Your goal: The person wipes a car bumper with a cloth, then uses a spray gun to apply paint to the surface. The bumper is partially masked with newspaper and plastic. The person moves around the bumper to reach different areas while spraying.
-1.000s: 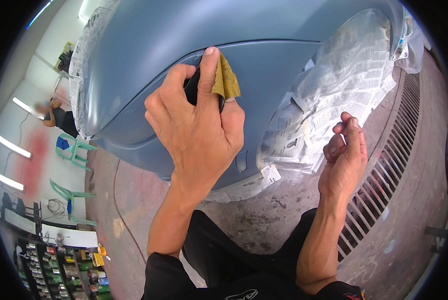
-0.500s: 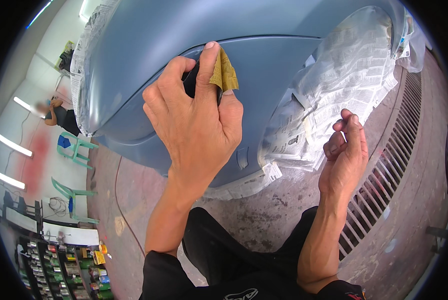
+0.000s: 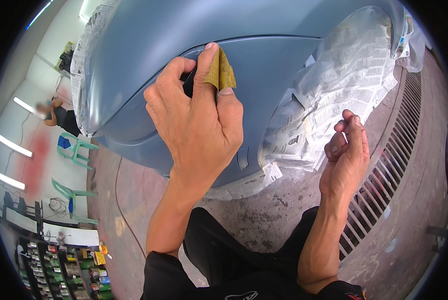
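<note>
My left hand (image 3: 196, 115) is closed around a dark sanding block (image 3: 189, 84) with yellow-brown sandpaper (image 3: 226, 71). A folded flap of the paper sticks out beside the index finger and thumb. The block is pressed to the grey-blue car body (image 3: 264, 65), just below a curved panel seam; its working face is hidden. Off to the right, my right hand (image 3: 345, 160) hangs in the air before the newspaper masking (image 3: 334, 90). Its fingers are curled in, thumb near the fingertips, and something small and dark may sit between them.
A floor drain grate (image 3: 384, 185) runs along the right. Green plastic chairs (image 3: 76, 150) stand at the left near a person (image 3: 61, 115) in dark clothes. Shelves of cans (image 3: 59, 270) fill the lower left. A thin hose or cable (image 3: 118, 200) crosses the concrete floor.
The sandpaper flap has shifted slightly left and looks more folded open. My left hand has moved only very slightly. My right hand is nearly still.
</note>
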Tool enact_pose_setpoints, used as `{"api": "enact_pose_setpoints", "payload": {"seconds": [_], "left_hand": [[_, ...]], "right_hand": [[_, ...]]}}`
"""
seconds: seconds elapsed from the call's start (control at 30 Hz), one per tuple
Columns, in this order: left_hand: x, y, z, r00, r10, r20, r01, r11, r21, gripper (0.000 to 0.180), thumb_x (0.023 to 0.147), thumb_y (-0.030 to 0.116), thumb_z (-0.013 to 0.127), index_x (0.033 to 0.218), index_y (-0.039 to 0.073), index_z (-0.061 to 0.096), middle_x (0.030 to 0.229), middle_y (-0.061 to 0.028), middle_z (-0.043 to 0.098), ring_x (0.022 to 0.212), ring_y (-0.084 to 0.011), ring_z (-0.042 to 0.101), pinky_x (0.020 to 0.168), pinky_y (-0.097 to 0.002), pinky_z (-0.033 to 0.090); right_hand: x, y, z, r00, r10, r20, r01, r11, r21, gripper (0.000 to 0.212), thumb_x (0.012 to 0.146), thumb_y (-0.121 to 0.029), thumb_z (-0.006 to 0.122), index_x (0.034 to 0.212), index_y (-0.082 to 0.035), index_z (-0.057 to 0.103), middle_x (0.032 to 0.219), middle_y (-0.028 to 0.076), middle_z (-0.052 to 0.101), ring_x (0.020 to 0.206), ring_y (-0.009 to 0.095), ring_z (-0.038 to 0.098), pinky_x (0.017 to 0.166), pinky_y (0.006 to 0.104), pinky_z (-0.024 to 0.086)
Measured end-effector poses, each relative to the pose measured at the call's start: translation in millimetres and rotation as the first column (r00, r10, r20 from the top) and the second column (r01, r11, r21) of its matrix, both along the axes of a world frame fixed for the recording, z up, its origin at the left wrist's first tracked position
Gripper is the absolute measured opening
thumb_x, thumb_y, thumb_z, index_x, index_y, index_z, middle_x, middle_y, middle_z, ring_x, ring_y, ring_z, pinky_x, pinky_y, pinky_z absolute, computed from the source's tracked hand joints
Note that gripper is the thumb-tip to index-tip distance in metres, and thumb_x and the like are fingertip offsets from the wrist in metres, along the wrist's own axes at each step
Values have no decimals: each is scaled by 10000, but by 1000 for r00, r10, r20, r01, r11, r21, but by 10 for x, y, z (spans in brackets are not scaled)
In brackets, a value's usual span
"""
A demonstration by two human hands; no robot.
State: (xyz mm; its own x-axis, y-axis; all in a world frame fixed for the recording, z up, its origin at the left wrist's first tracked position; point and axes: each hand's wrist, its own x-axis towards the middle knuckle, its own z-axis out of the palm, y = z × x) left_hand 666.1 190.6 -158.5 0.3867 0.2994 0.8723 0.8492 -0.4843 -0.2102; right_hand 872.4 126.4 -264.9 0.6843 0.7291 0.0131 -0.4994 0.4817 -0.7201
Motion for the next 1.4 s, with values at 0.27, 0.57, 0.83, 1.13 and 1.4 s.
{"api": "enact_pose_setpoints", "payload": {"seconds": [0.27, 0.57, 0.83, 1.13, 1.4], "left_hand": [[51, -38, -7, 997, -25, 78, 31, 997, -66, 499, 928, 172, 645, 1388, 9, 750, 1287, -170, 551, 1127, -336, 475, 997, -459, 408], [58, -36, -25, 998, -18, 64, 21, 999, -45, 497, 927, 170, 653, 1382, -4, 750, 1280, -170, 556, 1118, -337, 482, 994, -455, 409], [28, -77, -28, 999, 0, 47, 2, 999, -47, 512, 919, 174, 659, 1395, 5, 746, 1281, -169, 561, 1123, -336, 480, 992, -459, 404], [-32, -72, -50, 999, 23, 31, -22, 999, -41, 507, 912, 169, 655, 1385, 19, 757, 1282, -164, 561, 1128, -332, 479, 984, -461, 401], [-40, -83, -103, 999, 51, 13, -51, 999, -12, 536, 905, 204, 663, 1411, 49, 749, 1285, -152, 566, 1100, -340, 493, 989, -460, 405]], "right_hand": [[-10, 5, 21, 1000, -16, 9, 16, 1000, -20, 321, 1130, -312, 689, 1261, -21, 727, 890, -35, 667, 592, -6, 406, 531, 190, 279], [-9, -2, 11, 1000, -5, 15, 5, 1000, -19, 319, 1131, -314, 688, 1255, -23, 731, 892, -39, 663, 601, -1, 403, 534, 201, 280], [-57, 3, 32, 1000, 11, 0, -11, 999, -31, 332, 1126, -327, 694, 1258, -25, 731, 890, -38, 662, 603, -4, 404, 538, 195, 273], [-53, 16, 34, 1000, 17, 13, -16, 999, -34, 330, 1130, -326, 689, 1262, -27, 735, 890, -34, 670, 601, -3, 406, 536, 196, 284], [-62, 1, 18, 1000, 21, -10, -22, 999, -46, 308, 1132, -302, 683, 1261, -28, 735, 899, -35, 666, 600, -4, 398, 538, 189, 288]]}}
